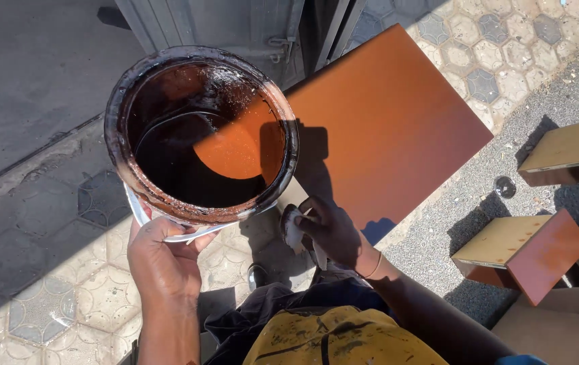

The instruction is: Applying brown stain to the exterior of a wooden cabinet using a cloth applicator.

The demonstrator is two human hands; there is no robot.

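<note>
- Holding the paint can [202,135] up from below: left hand [162,260] cups the base, fingers wrapped under the pale lower rim, thumb on the near side. Fingers clamped on the can, no slack visible.
- Can is open, no lid in view. Inside: dark brown-red stain, level low, w/ a sunlit orange patch on the liquid. Rim and inner wall caked w/ dried drips.
- Right hand [333,233] just right of & below the can, fingers curled shut on a whitish rag [294,230]; knuckles rest at the near edge of the board [384,122].
- Progress, judged: board's top face already reads even orange-brown corner to corner, so a coat looks on. Can't tell if wet or dry, or if edges are done.
- Two small blocks [526,253] well right of the right-hand fingers: sides red-brown, tops pale tan. Tops look uncoated, so likely work left there.
- Packaging/labels: can is round, metal-looking; its outer wall is mostly hidden by the fingers & the angle, only a pale band shows above the left fingers. No label readable, no signs in view.
- Beyond the fingertips: grey metal door [235,20] at top. Under both hands: hex-pattern paving [53,297]; gravelly ground by the blocks.
- Stained yellow apron [330,341] below the wrists.
</note>
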